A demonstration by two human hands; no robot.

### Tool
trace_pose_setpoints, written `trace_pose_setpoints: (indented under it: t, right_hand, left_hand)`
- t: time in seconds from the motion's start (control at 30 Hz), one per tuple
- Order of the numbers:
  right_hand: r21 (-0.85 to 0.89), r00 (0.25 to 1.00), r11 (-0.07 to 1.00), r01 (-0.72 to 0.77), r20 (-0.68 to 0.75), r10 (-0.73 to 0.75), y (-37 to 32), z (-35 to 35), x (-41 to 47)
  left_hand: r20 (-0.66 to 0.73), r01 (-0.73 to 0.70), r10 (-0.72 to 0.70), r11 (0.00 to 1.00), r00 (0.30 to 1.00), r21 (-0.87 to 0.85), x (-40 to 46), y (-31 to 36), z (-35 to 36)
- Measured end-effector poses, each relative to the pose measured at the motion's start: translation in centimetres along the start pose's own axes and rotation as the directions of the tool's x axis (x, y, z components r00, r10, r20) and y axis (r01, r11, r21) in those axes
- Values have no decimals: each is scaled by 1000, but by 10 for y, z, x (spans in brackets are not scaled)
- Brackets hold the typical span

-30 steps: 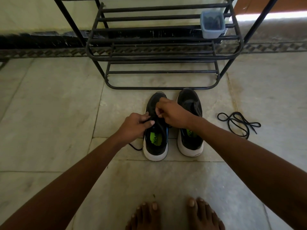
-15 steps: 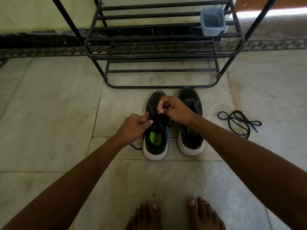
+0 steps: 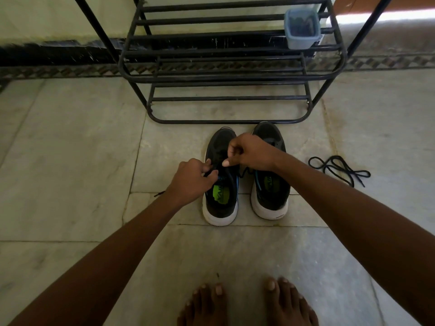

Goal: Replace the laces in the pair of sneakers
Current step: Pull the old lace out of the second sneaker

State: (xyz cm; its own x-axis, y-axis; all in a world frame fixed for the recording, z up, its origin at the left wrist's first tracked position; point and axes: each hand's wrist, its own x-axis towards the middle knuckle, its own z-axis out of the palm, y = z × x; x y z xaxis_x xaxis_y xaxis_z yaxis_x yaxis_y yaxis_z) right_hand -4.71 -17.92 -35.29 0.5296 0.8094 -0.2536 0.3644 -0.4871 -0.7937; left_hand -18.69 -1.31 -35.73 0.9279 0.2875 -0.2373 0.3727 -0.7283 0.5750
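Note:
Two black sneakers with white soles stand side by side on the floor, toes pointing away from me. Over the left sneaker [image 3: 221, 198], my left hand [image 3: 190, 180] pinches a black lace at the shoe's left edge. My right hand [image 3: 251, 151] pinches the same lace above the eyelets, fingers curled. A lace end [image 3: 160, 193] trails out left of my left wrist. The right sneaker [image 3: 270, 191] has no lace that I can see. A loose black lace [image 3: 339, 169] lies coiled on the floor to the right.
A black metal shoe rack [image 3: 226, 74] stands just beyond the sneakers, with a small blue-grey plastic container [image 3: 302, 29] on its upper shelf at the right. My bare feet [image 3: 247, 302] are at the bottom of the view on the marble floor.
My right hand has risen slightly above the left sneaker, drawing the lace up. The lace end left of my wrist has been pulled shorter. My left hand stays at the shoe's left side.

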Motion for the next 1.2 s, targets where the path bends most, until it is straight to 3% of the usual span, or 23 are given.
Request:
trace_pose_setpoints:
  t: [0.1,0.23,0.3,0.4,0.5,0.57,0.7,0.83,0.9,1.0,1.13,1.2]
  right_hand:
    - [108,998,994,7,67,-14,-1,-3,-5]
    - [528,995,845,-82,90,40,1,-13,-15]
    - [457,994,885,-87,105,44,5,-21,-18]
    - [127,994,991,-30,106,17,8,-22,-18]
    - [94,995,995,26,93,-35,6,-19,-18]
    - [250,996,967,40,61,-57,4,-20,-22]
    - [570,984,814,106,-176,-5,2,-18,-25]
    - [709,984,703,51,-157,87,-4,-16,-29]
    - [571,973,821,-14,-180,141,-7,-10,-28]
    - [103,976,994,25,-220,-2,-4,3,-20]
    - [-238,985,960,148,-47,-164,-7,3,-14]
    - [-221,975,955,198,-56,-215,-6,-3,-14]
  left_hand:
    - [8,14,-15,1000,1000,19,1,1,1]
    - [40,35,-35,999,999,11,3,2,-2]
    - [66,52,-51,999,996,-7,5,2,-3]
    - [94,69,-64,996,994,-49,9,-1,-3]
    - [116,97,-84,989,990,-115,12,-6,-3]
    - [127,110,-93,984,988,-140,13,-8,-2]
    - [131,102,-79,978,988,-183,13,-11,-1]
    - [133,93,-69,978,989,-184,13,-10,-2]
    - [135,107,-82,975,988,-193,14,-10,-2]
    - [142,126,-98,972,985,-201,11,-10,-3]
    - [155,142,-110,966,982,-218,11,-8,-4]
    - [177,186,-140,942,974,-279,12,-9,-4]
